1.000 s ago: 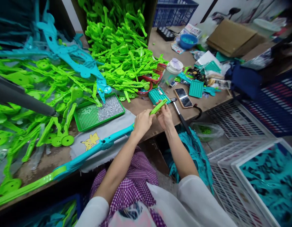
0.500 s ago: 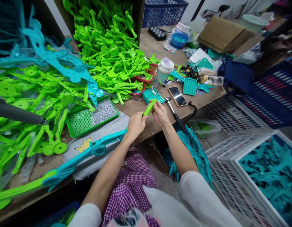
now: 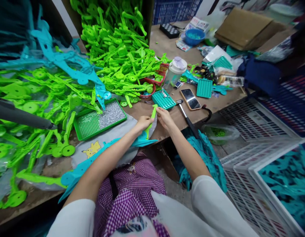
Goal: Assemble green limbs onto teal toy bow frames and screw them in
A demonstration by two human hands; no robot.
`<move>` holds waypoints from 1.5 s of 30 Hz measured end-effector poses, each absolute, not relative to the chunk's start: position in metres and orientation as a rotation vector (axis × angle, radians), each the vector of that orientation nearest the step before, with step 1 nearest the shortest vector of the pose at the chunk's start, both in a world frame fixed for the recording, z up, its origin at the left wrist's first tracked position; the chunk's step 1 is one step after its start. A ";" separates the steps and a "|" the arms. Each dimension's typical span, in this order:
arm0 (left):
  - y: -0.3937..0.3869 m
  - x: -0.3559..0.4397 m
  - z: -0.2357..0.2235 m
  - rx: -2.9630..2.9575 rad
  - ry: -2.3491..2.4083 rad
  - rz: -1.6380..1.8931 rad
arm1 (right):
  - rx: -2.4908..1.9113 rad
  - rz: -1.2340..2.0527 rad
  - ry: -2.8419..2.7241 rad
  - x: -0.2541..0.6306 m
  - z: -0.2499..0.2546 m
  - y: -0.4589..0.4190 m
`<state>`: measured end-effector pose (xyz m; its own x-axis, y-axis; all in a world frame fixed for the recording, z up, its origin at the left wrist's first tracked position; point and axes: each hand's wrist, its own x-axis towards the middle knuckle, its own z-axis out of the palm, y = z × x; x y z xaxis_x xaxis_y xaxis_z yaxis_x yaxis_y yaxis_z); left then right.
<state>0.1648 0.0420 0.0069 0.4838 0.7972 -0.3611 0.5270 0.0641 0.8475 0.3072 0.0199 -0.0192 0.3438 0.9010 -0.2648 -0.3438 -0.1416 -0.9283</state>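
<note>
My left hand (image 3: 143, 123) is closed around a slim bright-green plastic arm piece (image 3: 153, 111), which now stands nearly upright. The fingers of my right hand (image 3: 164, 117) are pinched at its upper right side. Greyish translucent film shows beside the piece, between my hands. A long turquoise plastic part (image 3: 85, 164) lies along the table edge under my left forearm, its right end below my left hand. Beyond my hands stands a teal pegged tray (image 3: 164, 102) with a few small silvery pieces on it.
A green tray (image 3: 87, 126) of small metal pins lies left on a grey cloth (image 3: 79, 155). Large heaps of green parts (image 3: 118, 62) fill the left and back. A hammer (image 3: 187, 120), a phone (image 3: 191, 99) and a lidded cup (image 3: 176, 70) stand or lie right. White crates (image 3: 256, 164) are below.
The green piece has turned more upright, and translucent film now shows beside it. The turquoise part has shifted and rotated, its right end now reaching below my left hand. The camera view moved slightly.
</note>
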 end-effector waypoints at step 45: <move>-0.004 -0.154 0.024 1.989 1.151 0.248 | -1.657 -0.279 -1.464 0.272 -0.009 -0.106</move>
<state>-0.1536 -0.0035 0.0238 0.5655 0.7968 -0.2131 0.6385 -0.2594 0.7246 0.2717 -0.1059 -0.0090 0.2797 0.6879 0.6698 0.8860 0.0838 -0.4560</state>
